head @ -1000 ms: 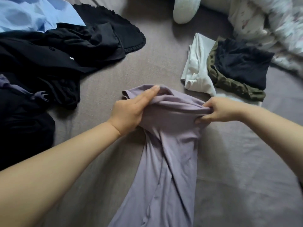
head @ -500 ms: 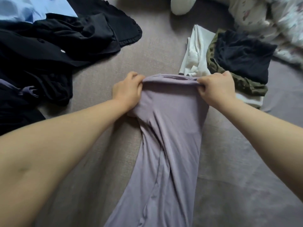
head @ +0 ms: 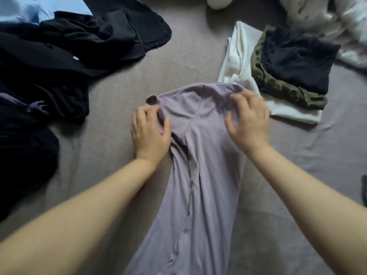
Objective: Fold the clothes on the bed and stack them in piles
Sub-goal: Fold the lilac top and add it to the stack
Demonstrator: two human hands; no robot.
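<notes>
Both hands on the lilac garment, mid-bed.

Left hand (head: 150,133) rests at the garment's (head: 200,165) upper left edge, fingers curled into the cloth, pinching a fold. Right hand (head: 248,124) over the upper right corner, fingers bent and spread, tips on the fabric; whether it grips, cannot tell. Garment lies lengthwise on the grey bed (head: 188,56), top end away from the person. Just right of it, a folded pile: white piece (head: 238,62) below, olive (head: 282,90), dark (head: 294,58) on top. Loose black clothes (head: 59,52) heaped far left, a pale blue piece (head: 29,10) behind them.
</notes>
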